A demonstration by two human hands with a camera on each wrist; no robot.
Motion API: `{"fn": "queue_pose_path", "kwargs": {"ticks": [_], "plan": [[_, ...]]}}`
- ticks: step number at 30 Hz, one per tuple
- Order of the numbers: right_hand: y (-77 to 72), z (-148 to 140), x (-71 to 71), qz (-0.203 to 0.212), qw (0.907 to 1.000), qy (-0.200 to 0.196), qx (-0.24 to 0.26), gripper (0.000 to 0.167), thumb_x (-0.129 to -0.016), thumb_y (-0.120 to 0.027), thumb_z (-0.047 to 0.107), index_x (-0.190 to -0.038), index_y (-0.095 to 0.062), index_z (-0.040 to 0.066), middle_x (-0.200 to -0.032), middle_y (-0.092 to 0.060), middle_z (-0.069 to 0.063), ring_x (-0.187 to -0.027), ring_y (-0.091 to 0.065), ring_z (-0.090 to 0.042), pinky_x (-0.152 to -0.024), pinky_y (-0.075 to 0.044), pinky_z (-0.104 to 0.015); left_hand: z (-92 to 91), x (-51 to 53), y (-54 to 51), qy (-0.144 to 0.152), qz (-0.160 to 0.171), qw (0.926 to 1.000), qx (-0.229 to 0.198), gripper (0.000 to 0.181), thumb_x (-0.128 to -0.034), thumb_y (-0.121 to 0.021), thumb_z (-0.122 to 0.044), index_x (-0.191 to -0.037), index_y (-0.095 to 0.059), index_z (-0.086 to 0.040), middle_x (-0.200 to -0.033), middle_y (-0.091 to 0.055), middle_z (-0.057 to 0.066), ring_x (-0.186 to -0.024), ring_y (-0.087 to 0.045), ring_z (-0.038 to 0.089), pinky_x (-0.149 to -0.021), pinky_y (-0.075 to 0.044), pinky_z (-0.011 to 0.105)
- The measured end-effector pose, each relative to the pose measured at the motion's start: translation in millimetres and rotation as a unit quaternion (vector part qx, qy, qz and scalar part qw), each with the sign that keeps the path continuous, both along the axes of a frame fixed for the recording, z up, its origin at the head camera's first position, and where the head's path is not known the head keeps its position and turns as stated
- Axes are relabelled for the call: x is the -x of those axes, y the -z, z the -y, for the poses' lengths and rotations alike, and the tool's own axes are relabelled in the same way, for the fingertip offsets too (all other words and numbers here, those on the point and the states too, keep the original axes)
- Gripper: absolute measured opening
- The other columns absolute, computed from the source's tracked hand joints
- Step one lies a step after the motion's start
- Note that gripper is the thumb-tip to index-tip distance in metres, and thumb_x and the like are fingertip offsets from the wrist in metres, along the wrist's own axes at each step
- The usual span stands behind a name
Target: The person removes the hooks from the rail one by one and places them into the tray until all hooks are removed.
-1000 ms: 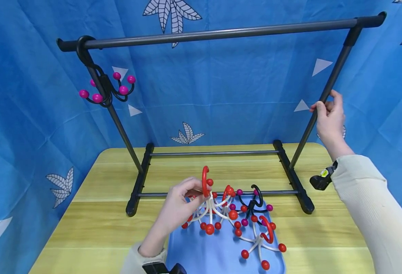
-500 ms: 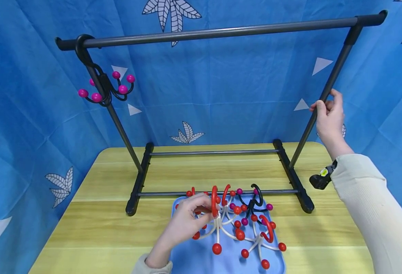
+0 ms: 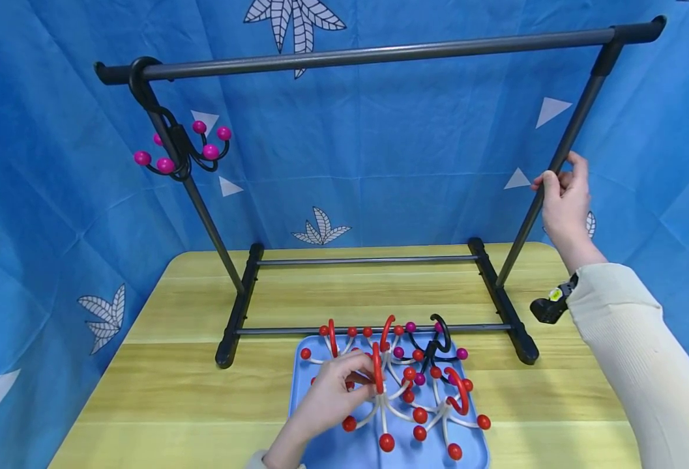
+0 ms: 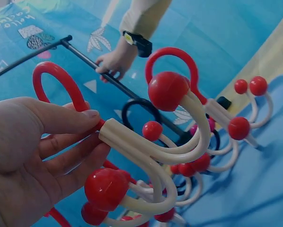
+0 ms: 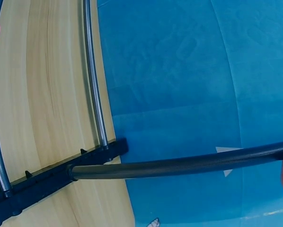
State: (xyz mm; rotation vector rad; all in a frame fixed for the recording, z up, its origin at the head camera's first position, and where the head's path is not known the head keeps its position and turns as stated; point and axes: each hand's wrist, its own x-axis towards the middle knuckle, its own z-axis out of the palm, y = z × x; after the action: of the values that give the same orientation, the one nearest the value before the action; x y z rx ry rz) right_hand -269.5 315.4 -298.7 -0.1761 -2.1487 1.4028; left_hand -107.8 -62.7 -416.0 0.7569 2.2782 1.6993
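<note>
My left hand [image 3: 344,389] pinches the red hook of a white multi-arm hanger [image 4: 137,142] with red ball tips, between thumb and fingers. The hanger is over the blue tray [image 3: 335,449]; whether its arms touch the tray I cannot tell. More white hangers with red hooks, such as the one at front right [image 3: 445,412], lie around it. A black hanger with pink balls [image 3: 432,352] is at the tray's back right. My right hand [image 3: 567,202] grips the right upright [image 3: 575,127] of a dark metal rack; only its edge shows in the right wrist view.
Another black hanger with pink balls [image 3: 178,140] hangs at the left end of the rack's top bar [image 3: 379,55]. Black feet [image 3: 502,306] and low crossbars support the rack on the wooden table [image 3: 162,365]. A blue patterned cloth [image 3: 379,169] surrounds the table.
My left hand has moved down, right and toward me with the white hanger, uncovering another red-hooked hanger at the tray's back left. The right hand stays on the upright.
</note>
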Motion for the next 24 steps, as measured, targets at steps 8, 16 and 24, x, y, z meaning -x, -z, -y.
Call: {"fn": "queue_pose_path", "kwargs": {"ticks": [8,16,24], "plan": [[-0.8,0.3,1.4,0.007,1.0000,0.002,0.006,0.043,-0.098,-0.035,0.028,-0.139,-0.022,0.028,-0.087,-0.051,0.017,-0.081,-0.052,0.006,-0.097,-0.037,-0.031,-5.5,0.5,20.7,0.004,0.030,0.9995,0.010,0.014,-0.0804,-0.062,0.001,-0.088,-0.065,-0.011,-0.092,-0.062,-0.001,-0.088,-0.060,0.011,-0.076,-0.051,0.020],[-0.1,1.0,1.7,-0.001,1.0000,0.006,0.004,0.042,-0.097,-0.035,0.028,-0.138,-0.024,0.028,-0.087,-0.051,0.016,-0.080,-0.052,0.006,-0.092,-0.039,-0.028,-8.6,3.1,33.2,-0.004,0.019,0.9992,0.035,0.011,-0.0831,-0.062,-0.004,-0.089,-0.066,-0.013,-0.094,-0.063,0.000,-0.086,-0.058,0.003,-0.076,-0.050,0.017],[0.1,2.2,1.0,0.001,0.9999,0.010,0.006,0.039,-0.098,-0.035,0.027,-0.136,-0.026,0.029,-0.087,-0.051,0.016,-0.081,-0.053,0.005,-0.091,-0.039,-0.028,-10.5,1.8,46.4,-0.004,0.036,0.9984,0.043,0.015,-0.0810,-0.062,-0.001,-0.086,-0.065,-0.015,-0.092,-0.063,-0.006,-0.086,-0.057,0.003,-0.076,-0.050,0.018]]}}
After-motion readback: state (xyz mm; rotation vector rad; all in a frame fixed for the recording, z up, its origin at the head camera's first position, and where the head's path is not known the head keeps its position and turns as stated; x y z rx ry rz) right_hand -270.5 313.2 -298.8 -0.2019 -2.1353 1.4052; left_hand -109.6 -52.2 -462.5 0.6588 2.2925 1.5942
